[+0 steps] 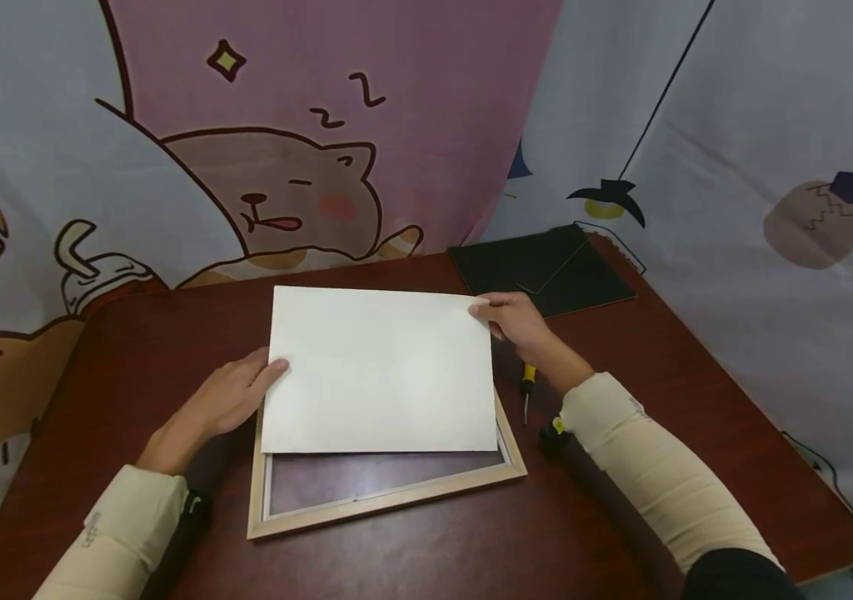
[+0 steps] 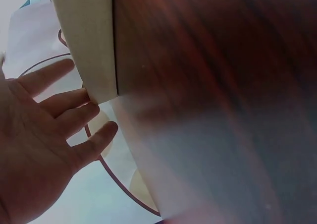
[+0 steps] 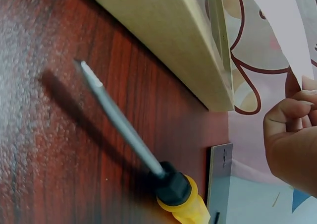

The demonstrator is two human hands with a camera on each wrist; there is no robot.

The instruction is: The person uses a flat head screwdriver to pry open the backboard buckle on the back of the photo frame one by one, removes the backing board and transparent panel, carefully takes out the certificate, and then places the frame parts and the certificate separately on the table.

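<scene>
The step in hand looks like positioning the white sheet (image 1: 377, 375) over the wooden frame (image 1: 389, 501) on the surface (image 1: 486, 542), the right hand (image 1: 512, 319) pinching its 2 o'clock corner and the left hand (image 1: 227, 396) relaxed, fingers extended, thumb touching the edge at 9 o'clock. The next move likely calls for squaring sheet to frame. Lettering (image 1: 92, 529) on the cuffs (image 1: 134, 508) is illegible; the curtain (image 1: 441, 125) shows Z-like marks (image 1: 368, 98)

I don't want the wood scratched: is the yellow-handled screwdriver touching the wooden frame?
Apart. The right wrist view shows it plainly: a strip of bare table lies between the screwdriver and the wooden frame.
</scene>
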